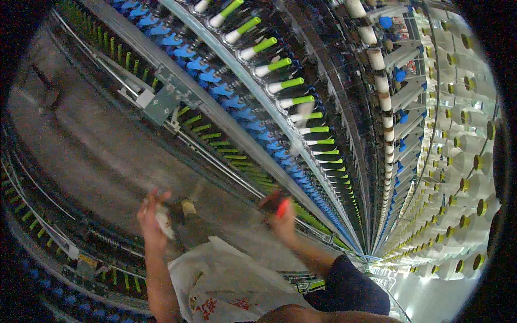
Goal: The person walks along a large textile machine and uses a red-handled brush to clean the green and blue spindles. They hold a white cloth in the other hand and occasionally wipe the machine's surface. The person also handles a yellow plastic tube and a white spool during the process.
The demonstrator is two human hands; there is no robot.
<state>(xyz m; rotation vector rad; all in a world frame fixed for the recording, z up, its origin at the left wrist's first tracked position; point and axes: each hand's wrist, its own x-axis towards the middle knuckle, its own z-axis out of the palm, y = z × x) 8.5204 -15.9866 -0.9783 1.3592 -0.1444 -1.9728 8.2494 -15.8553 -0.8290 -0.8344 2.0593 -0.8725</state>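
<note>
My left hand (151, 218) is over the aisle floor, its fingers bent around a white tuft of fibre (164, 223). Further right, beside the lower rail of the spinning frame, my right hand (285, 219) is closed on a small dark object with a bright red part (281, 209); blur hides its exact kind. Above the hands, a slanting row of green bobbins (280, 64) with white yarn at their lower ends runs along the frame. Neither hand touches these bobbins.
A row of blue plastic parts (207, 75) and a metal rail (215, 24) line the frame. Large white yarn packages (452, 172) hang at the right. Another machine's rail (54, 237) borders the left of the floor (102, 151). A pale apron (231, 274) covers my front.
</note>
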